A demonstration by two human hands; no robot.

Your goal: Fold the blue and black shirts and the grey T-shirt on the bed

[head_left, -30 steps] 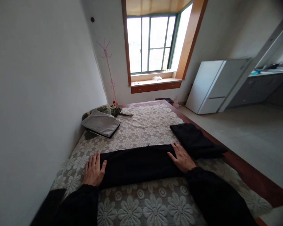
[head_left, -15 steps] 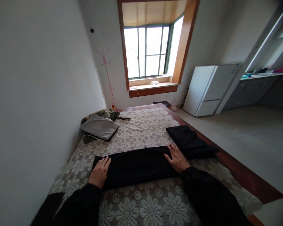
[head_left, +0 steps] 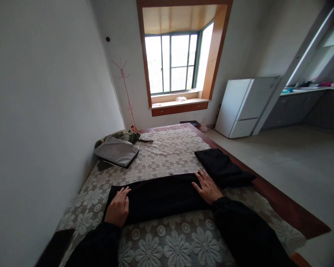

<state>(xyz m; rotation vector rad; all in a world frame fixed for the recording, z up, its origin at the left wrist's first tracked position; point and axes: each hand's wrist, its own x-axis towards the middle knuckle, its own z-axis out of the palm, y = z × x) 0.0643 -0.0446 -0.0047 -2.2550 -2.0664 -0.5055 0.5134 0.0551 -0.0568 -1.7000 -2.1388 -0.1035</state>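
A long folded black garment (head_left: 164, 196) lies flat across the floral bed cover (head_left: 178, 243) in front of me; its exact kind cannot be made out. My left hand (head_left: 118, 207) rests palm down on its left end, fingers stretched forward. On the right end lies my right hand (head_left: 208, 186), flat, with its thumb spread from the fingers. Just beyond that hand, to the right, sits another folded black cloth item (head_left: 224, 167), close to the garment's right end.
Grey and camouflage cloth items, with a grey one (head_left: 117, 151) on top, lie by the left wall. A dark red wooden edge (head_left: 289, 213) borders the bed on the right. Farther off stand a white fridge (head_left: 242, 107), a pink coat rack (head_left: 125, 87) and a bay window (head_left: 171, 63).
My left hand has shifted very slightly on the garment's left end. My right hand stays in place on the cloth, and the view has tilted a little.
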